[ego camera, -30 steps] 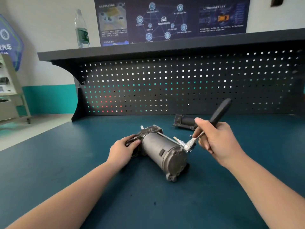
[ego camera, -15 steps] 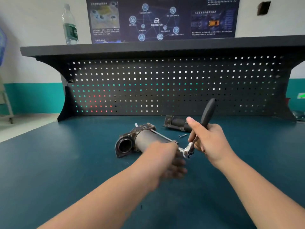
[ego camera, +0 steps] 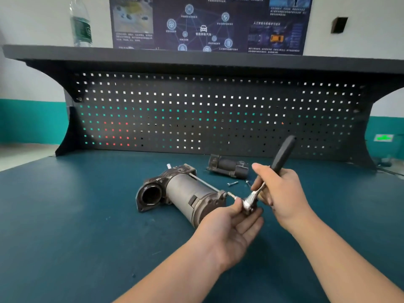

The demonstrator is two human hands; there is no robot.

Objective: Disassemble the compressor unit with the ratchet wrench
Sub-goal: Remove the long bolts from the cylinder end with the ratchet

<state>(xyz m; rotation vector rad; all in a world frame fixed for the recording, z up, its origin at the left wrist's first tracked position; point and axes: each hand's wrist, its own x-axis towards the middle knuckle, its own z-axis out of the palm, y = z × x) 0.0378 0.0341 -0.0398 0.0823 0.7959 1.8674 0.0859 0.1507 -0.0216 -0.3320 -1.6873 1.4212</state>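
Nearest, the left hand (ego camera: 229,228) is lying palm up with fingers relaxed, its fingertips touching the wrench head, probably to steady it or catch the bolt. The right hand (ego camera: 282,193) is gripping the ratchet wrench (ego camera: 265,184) by its shaft. Just left of both hands, the compressor (ego camera: 185,193) is lying on the bench (ego camera: 65,215); loose screws (ego camera: 232,183) and a removed part (ego camera: 228,166) are lying farther back.
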